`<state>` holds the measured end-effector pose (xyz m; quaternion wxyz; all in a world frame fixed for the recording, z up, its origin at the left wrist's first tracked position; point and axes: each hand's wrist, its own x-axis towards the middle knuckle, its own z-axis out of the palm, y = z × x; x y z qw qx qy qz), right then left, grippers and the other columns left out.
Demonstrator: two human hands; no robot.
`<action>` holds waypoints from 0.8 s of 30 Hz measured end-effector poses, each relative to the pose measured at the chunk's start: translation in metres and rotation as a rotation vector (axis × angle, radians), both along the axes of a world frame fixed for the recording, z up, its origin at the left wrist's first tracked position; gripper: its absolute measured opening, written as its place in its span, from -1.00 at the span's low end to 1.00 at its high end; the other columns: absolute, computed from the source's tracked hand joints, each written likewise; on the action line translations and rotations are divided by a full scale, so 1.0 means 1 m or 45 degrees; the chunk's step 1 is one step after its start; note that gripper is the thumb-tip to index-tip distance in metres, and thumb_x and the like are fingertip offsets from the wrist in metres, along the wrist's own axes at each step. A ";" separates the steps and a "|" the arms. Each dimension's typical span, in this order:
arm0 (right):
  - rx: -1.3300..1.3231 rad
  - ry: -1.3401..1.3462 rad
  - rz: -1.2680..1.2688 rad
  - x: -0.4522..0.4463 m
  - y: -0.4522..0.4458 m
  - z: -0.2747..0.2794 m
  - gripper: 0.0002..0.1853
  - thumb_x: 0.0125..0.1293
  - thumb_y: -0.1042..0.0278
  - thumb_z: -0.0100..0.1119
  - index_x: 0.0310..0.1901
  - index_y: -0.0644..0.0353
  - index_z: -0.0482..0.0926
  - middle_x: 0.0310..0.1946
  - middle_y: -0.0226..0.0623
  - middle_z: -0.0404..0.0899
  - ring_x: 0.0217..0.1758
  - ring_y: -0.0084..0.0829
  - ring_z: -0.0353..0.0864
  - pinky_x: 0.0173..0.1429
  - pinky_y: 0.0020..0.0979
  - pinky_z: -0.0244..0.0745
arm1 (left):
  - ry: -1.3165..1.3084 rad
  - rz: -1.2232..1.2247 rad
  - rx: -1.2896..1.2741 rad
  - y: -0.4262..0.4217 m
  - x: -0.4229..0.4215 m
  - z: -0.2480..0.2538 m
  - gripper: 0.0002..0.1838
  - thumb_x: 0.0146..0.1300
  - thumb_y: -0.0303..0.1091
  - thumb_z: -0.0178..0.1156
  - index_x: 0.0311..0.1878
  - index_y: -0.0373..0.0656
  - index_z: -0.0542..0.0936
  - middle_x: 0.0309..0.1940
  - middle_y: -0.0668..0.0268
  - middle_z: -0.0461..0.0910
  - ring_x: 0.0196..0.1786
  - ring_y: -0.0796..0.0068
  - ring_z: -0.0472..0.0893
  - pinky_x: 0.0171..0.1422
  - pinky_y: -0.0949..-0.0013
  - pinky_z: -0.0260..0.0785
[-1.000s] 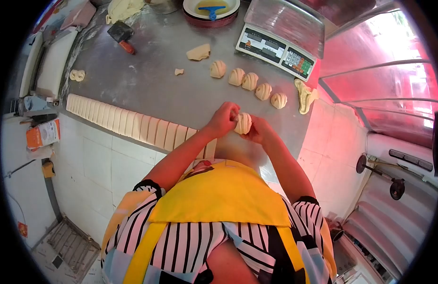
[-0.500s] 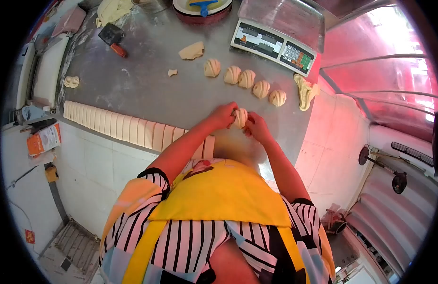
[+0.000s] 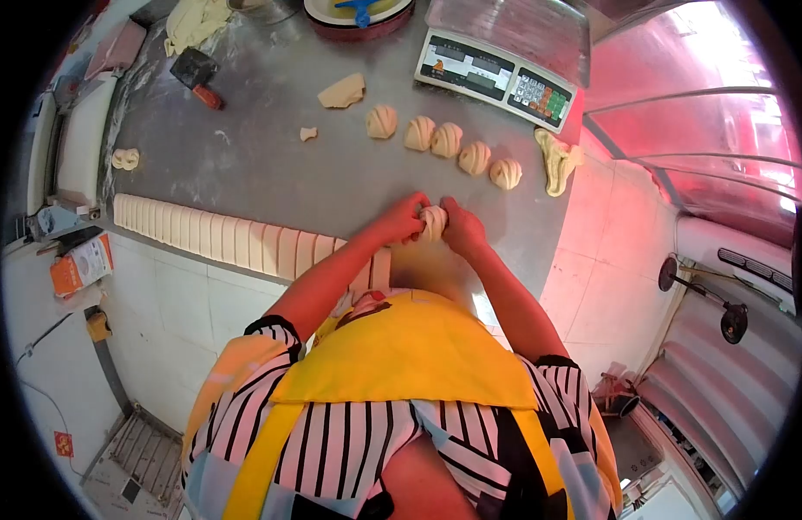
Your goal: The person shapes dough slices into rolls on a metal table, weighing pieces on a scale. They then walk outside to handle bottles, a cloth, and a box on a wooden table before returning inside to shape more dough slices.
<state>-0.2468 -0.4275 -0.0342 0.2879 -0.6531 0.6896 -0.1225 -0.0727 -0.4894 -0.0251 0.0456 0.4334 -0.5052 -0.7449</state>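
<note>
Piece in work: a coiled dough piece (image 3: 433,223) is held between the two hands, above the near part of the metal worktable (image 3: 245,165), in front of the apron (image 3: 401,351).
Left hand: the left side of the coiled piece is pinched by the bent fingers of the left hand (image 3: 403,219); the forearm is laid across the line of the slices.
Right hand: the opposite side is gripped by the right hand (image 3: 464,228), its fingers curled inward; the exact placing of the fingertips cannot be told.
Shaped row: five ridged dough pieces (image 3: 446,139) are set out beyond the hands in a slanting row, the second and third closest together.
Slices: a long line of dough slices (image 3: 236,240) is ranged side by side along the near edge, partly covered by the left forearm.
Scraps: a flat scrap (image 3: 343,91) and a smaller scrap (image 3: 308,134) are seen left of the shaped row; an irregular dough strip (image 3: 557,163) is placed just below the scale.
Equipment: a digital scale (image 3: 496,78) is stood at the far right; a red-handled scraper (image 3: 195,69) is laid at the far left; a bowl (image 3: 362,26) holding a blue tool (image 3: 356,12) is cut off by the upper edge.
</note>
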 end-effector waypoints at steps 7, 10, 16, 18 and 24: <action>0.589 -0.796 -0.369 -0.009 -0.005 0.014 -0.79 0.15 0.39 0.09 -0.17 0.15 0.37 -0.48 -0.14 0.58 -0.56 -0.24 0.63 -0.42 -0.23 0.46 | -0.258 0.127 -0.897 0.026 -0.007 -0.014 -0.76 0.12 -0.47 0.10 -0.12 -0.19 0.39 -0.49 0.14 0.55 -0.57 0.36 0.56 -0.51 0.28 0.38; 0.551 -0.448 -0.289 0.000 -0.005 0.023 -0.81 0.15 0.46 0.06 -0.18 0.16 0.38 -0.48 -0.18 0.56 -0.55 -0.33 0.62 -0.44 -0.31 0.47 | -0.239 0.188 -0.420 0.023 -0.004 0.005 -0.82 0.14 -0.46 0.08 -0.17 -0.20 0.39 -0.50 0.13 0.55 -0.57 0.33 0.56 -0.50 0.27 0.38; 0.384 -0.302 -0.206 -0.004 -0.006 0.015 -0.80 0.14 0.43 0.10 -0.21 0.17 0.34 -0.45 -0.10 0.55 -0.49 -0.18 0.61 -0.39 -0.20 0.47 | -0.286 0.163 -0.532 0.017 -0.010 0.016 -0.90 0.21 -0.43 0.00 -0.22 -0.17 0.33 -0.65 0.18 0.51 -0.69 0.28 0.52 -0.61 0.22 0.34; 0.444 -0.352 -0.285 -0.004 -0.007 0.024 -0.79 0.14 0.41 0.11 -0.21 0.16 0.33 -0.46 -0.09 0.54 -0.44 -0.12 0.60 -0.39 -0.17 0.46 | -0.396 0.163 -0.489 0.016 -0.014 0.018 -0.90 0.22 -0.41 0.00 -0.21 -0.14 0.34 -0.63 0.12 0.51 -0.66 0.20 0.55 -0.56 0.17 0.35; 0.310 -0.230 -0.290 -0.001 -0.001 0.026 -0.80 0.17 0.33 0.08 -0.21 0.18 0.36 -0.46 -0.04 0.54 -0.38 -0.06 0.59 -0.33 -0.12 0.45 | -0.291 0.000 -0.940 0.015 -0.014 -0.003 -0.86 0.21 -0.39 -0.03 -0.16 -0.08 0.37 -0.54 0.05 0.54 -0.54 0.00 0.55 -0.44 0.07 0.34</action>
